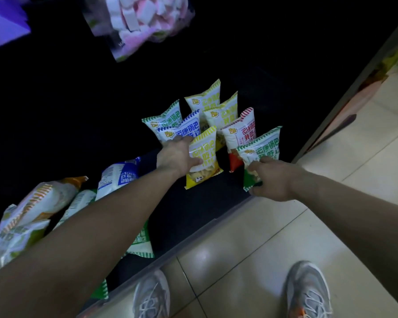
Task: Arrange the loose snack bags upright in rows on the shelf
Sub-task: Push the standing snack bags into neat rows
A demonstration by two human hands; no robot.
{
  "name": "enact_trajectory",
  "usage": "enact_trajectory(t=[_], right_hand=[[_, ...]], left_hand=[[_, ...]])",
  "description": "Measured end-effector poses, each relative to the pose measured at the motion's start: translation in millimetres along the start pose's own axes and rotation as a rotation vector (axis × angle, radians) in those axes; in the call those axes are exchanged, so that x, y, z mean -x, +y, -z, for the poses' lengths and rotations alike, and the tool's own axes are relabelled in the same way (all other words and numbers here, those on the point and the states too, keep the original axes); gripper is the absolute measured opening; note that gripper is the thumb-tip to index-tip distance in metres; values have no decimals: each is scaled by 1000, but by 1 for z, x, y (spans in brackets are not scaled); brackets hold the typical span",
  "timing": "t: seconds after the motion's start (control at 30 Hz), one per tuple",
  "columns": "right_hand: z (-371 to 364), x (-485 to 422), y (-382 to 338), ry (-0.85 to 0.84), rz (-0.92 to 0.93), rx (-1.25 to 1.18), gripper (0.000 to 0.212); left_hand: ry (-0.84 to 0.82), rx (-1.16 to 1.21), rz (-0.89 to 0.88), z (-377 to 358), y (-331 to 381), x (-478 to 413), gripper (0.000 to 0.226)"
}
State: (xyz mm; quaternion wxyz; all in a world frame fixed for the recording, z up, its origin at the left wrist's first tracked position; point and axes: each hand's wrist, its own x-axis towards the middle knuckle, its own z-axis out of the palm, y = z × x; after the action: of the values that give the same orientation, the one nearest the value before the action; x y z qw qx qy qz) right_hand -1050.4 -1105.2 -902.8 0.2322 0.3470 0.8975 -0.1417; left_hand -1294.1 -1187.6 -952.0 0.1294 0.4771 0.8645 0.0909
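Presently: the low dark shelf board [205, 203] is seen from above, and both arms reach in over its front edge.

The left hand [176, 156] grasps the yellow-striped white snack bag [205, 154] by its left side, with the thumb across the printed front and the fingers behind. This bag is upright with a slight tilt, a little way back from the front edge. Whether its bottom touches the board cannot be told.

The right hand [271, 177] is clenched round the lower corner of the green-striped white snack bag [262, 145]. This bag is upright near the shelf's front right corner.

Between and behind the two held bags stands the red-striped white snack bag [239, 131], just beside the green-striped one.

Further back toward the rear edge:
- A blue-striped white snack bag [184, 129] stands touching the left hand's knuckles.
- A second green-striped bag [163, 118] is behind it.
- Two more yellow-striped bags [205, 97] [223, 111] stand one behind the other.

All of these are upright and overlap loosely.

Toward the shelf's left end, loose bags lie flat or heaped:
- an orange-striped bag [44, 198]
- a blue-printed bag [117, 175]
- a green-edged bag [140, 244], partly under the left forearm

Above hangs a clear bag of pink and white marshmallows [138, 21], blurred. Below the front edge are a cream tiled floor [262, 249] and two grey sneakers [152, 294] [308, 292].
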Motion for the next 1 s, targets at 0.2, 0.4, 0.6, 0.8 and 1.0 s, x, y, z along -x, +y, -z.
enact_trajectory(t=[0.2,0.4,0.6,0.8,1.0], right_hand=[[-1,-1,-10,-17,25,16,67],[10,-1,-31,9,62,42,62],[38,20,-75,73,133,29,68],[57,52,-137,145,202,-60,71],[24,55,-199,51,274,86,72]], left_hand=[[18,-76,-10,-2,7,5,77],[59,-61,-23,18,5,14,84],[-87,-198,-47,89,-22,63,77],[-117,-143,21,156,-76,158,73],[-167,-176,105,165,-134,220,72]])
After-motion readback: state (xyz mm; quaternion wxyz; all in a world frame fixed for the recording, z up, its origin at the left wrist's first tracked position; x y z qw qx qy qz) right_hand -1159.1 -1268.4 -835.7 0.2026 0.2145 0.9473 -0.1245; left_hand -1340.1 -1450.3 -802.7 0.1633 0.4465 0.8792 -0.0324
